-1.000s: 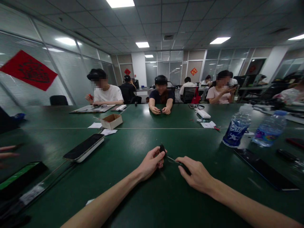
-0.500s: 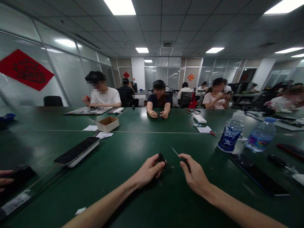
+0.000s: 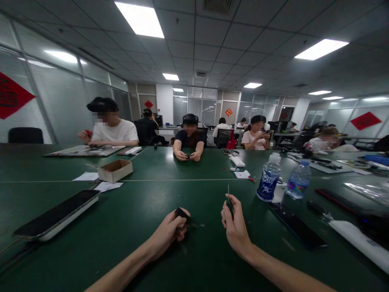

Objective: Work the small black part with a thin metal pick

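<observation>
My left hand [image 3: 171,228] is closed round a small black block-like part [image 3: 181,214], its exact kind hidden by the fingers. To its right, my right hand [image 3: 235,225] grips a screwdriver [image 3: 228,191] by its dark handle, the thin metal shaft pointing up and away from me. The two hands are apart, above the green table [image 3: 146,227]. A tiny pale, blurred fragment shows on the table just right of the black part.
On the right stand two water bottles [image 3: 268,180] [image 3: 298,181], beside a dark phone [image 3: 296,225]. At left are a black-topped device [image 3: 60,213] with a cable and an open cardboard box [image 3: 115,171]. Across the table, a person's hands [image 3: 188,156] hold something small.
The view has turned to the right. My hands have moved farther apart, and the screwdriver now points more upright. Both hands keep their hold.
</observation>
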Tool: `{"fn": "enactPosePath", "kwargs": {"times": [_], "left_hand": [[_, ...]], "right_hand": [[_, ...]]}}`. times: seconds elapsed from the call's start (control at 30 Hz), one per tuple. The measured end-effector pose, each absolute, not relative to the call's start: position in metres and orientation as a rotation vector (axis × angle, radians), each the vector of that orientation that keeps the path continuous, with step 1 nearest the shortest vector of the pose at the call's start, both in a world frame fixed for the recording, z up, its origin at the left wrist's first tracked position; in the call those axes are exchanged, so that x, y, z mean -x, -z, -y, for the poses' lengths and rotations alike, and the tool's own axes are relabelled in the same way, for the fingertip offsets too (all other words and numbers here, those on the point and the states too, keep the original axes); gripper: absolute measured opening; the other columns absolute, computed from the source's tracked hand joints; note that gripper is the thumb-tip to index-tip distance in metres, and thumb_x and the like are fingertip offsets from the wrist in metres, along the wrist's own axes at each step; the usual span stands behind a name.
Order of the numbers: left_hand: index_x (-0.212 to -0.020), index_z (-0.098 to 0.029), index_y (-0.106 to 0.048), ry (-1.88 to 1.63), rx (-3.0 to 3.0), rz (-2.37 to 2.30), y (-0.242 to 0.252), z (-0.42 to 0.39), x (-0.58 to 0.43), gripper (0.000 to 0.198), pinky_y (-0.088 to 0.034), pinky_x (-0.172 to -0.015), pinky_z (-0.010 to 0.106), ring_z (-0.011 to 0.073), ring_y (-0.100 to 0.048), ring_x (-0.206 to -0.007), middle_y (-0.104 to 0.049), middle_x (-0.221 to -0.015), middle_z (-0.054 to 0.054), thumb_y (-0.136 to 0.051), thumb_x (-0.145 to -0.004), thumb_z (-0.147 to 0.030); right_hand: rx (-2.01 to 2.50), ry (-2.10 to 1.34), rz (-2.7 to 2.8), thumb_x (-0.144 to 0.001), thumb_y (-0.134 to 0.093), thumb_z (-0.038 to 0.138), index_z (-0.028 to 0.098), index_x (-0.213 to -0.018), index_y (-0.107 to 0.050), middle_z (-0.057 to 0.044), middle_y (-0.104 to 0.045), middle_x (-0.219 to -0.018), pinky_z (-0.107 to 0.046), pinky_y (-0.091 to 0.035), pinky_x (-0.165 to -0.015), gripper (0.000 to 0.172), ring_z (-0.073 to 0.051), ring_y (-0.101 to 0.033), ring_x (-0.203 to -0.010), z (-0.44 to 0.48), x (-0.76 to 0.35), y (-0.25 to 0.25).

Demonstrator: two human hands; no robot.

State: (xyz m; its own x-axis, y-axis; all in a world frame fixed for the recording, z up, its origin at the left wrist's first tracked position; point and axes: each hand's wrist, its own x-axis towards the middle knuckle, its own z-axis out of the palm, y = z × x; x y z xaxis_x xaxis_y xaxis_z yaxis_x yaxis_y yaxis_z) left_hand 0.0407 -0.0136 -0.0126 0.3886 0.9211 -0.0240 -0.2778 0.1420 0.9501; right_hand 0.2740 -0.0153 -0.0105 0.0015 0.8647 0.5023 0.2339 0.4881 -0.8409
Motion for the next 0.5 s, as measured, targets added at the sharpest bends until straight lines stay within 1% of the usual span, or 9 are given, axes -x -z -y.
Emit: {"fn": "enactPosePath", "kwargs": {"times": [0.1, 0.23, 0.33, 0.4, 0.5], "left_hand": [[-0.104, -0.02, -0.048, -1.001, -1.056, -0.752, 0.016, 0.013, -0.041, 0.024, -0.027, -0.049, 0.021, 0.0077, -0.037, -0.053, -0.035, -0.069, -0.004, -0.049, -0.083, -0.029], [-0.099, -0.02, -0.048, -0.992, -1.066, -0.73, 0.013, 0.014, -0.041, 0.017, -0.021, -0.047, 0.02, 0.0061, -0.034, -0.051, -0.034, -0.068, -0.005, -0.048, -0.083, -0.025], [-0.092, -0.019, -0.048, -0.96, -1.086, -0.72, 0.012, 0.014, -0.04, 0.011, -0.018, -0.046, 0.02, 0.0054, -0.032, -0.049, -0.034, -0.066, -0.005, -0.049, -0.083, -0.025], [-0.09, -0.019, -0.047, -0.969, -1.08, -0.726, 0.012, 0.014, -0.041, 0.011, -0.017, -0.045, 0.019, 0.0049, -0.03, -0.047, -0.034, -0.064, -0.006, -0.05, -0.083, -0.027], [-0.092, -0.02, -0.047, -1.016, -1.06, -0.738, 0.011, 0.014, -0.043, 0.017, -0.015, -0.043, 0.019, 0.0044, -0.027, -0.045, -0.032, -0.062, -0.007, -0.052, -0.084, -0.033]], "right_hand": [[0.936, -0.694, 1.556, -0.098, -0.029, 0.037, 0.026, -0.133, -0.028, -0.004, -0.048, -0.09, -0.023, -0.039, -0.047, 0.036, -0.012, -0.044, -0.058, 0.019, -0.273, 0.01], [0.896, -0.512, 2.009, -0.097, -0.037, 0.031, 0.023, -0.126, -0.04, -0.003, -0.052, -0.085, -0.025, -0.041, -0.056, 0.031, -0.013, -0.048, -0.063, 0.03, -0.27, -0.002], [0.877, -0.39, 2.248, -0.094, -0.042, 0.029, 0.021, -0.118, -0.046, -0.004, -0.055, -0.094, -0.026, -0.043, -0.062, 0.026, -0.014, -0.051, -0.071, 0.035, -0.268, -0.009], [0.922, -0.348, 2.271, -0.094, -0.042, 0.028, 0.019, -0.116, -0.047, -0.005, -0.056, -0.097, -0.026, -0.044, -0.065, 0.025, -0.015, -0.052, -0.074, 0.036, -0.268, -0.011], [1.005, -0.327, 2.271, -0.094, -0.041, 0.028, 0.019, -0.113, -0.048, -0.004, -0.057, -0.095, -0.026, -0.045, -0.066, 0.022, -0.015, -0.054, -0.074, 0.036, -0.267, -0.011]]}}
